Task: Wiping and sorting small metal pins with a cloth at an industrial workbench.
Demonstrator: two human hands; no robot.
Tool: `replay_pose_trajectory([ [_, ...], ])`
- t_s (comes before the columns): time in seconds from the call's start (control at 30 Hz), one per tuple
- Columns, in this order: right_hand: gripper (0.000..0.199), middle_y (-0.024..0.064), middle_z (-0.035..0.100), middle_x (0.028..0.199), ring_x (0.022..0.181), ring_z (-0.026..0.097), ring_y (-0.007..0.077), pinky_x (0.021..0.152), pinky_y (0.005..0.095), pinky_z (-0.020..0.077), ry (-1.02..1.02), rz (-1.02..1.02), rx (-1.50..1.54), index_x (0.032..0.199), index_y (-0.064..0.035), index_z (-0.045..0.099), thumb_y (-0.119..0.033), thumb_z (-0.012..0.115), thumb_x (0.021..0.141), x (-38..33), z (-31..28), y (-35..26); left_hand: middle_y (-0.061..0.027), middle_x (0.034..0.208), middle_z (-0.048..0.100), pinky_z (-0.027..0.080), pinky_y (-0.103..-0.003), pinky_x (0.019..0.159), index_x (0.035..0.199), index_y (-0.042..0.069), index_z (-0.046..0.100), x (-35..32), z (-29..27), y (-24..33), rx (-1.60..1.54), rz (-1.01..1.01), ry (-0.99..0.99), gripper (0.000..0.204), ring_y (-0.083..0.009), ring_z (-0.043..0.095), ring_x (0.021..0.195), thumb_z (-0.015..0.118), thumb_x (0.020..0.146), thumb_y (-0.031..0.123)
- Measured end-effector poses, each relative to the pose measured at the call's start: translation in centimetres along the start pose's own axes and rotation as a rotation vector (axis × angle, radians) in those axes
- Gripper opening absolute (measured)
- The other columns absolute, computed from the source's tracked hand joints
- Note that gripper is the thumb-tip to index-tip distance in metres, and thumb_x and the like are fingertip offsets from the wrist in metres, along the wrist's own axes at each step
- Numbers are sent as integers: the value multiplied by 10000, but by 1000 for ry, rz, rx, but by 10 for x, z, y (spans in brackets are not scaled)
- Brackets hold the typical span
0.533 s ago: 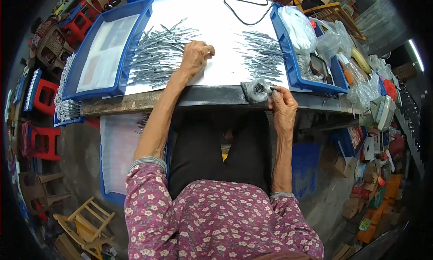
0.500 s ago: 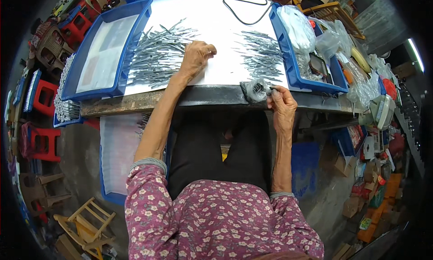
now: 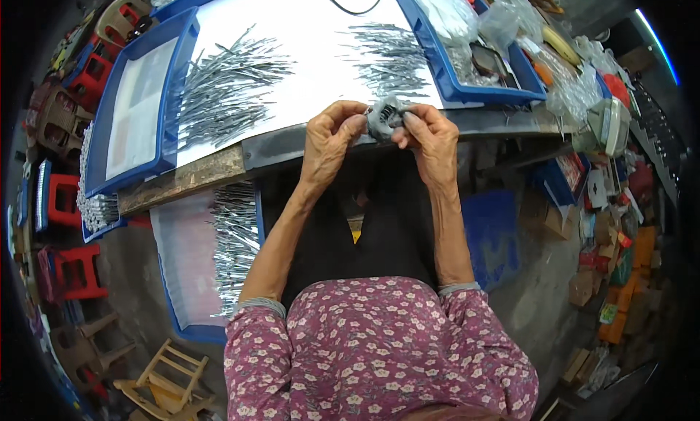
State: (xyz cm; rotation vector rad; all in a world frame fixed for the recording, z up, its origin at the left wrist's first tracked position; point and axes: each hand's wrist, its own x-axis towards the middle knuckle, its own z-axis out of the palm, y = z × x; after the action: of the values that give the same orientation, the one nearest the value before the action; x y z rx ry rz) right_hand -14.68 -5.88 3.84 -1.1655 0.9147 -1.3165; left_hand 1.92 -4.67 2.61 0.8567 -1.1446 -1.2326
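A small clear plastic bag of little dark pieces sits at the table's front edge, its mouth open upward. My left hand is closed in a pinch, thumb and forefinger against the bag's left side. On the other side my right hand also pinches, its fingertips by a dark bit at the bag's rim. What either pinch holds is too small to make out. Beyond the hands lie two spreads of thin grey metal rods, a left pile and a right pile, on the white tabletop.
A blue tray stands left of the rods. Another blue tray, holding plastic bags, stands right. Below the table edge at left, a lower tray holds more rods. Red stools and a wooden folding chair are at left; boxes clutter the right.
My left hand has come back from the left rod pile to the bag, beside my right hand. My right hand stays near the bag, still pinching. The whole view has shifted a little.
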Motion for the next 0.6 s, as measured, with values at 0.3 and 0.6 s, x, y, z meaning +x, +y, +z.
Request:
replay_pose_trajectory([
  [0.3,130,62,568,701,558,504,82,525,178,412,-82,-32,49,925,27,535,-89,515,869,-7,14,-2,-14,703,558,326,-153,500,910,-10,552,-21,14,-7,-140,-87,3,149,-22,432,564,579,833,115],
  [0.6,107,34,552,647,530,492,65,491,181,408,-111,-17,40,856,24,544,-78,513,862,-8,13,5,-10,694,551,329,-152,498,884,-1,552,-26,15,-12,-135,-109,-8,126,-24,434,565,573,835,113],
])
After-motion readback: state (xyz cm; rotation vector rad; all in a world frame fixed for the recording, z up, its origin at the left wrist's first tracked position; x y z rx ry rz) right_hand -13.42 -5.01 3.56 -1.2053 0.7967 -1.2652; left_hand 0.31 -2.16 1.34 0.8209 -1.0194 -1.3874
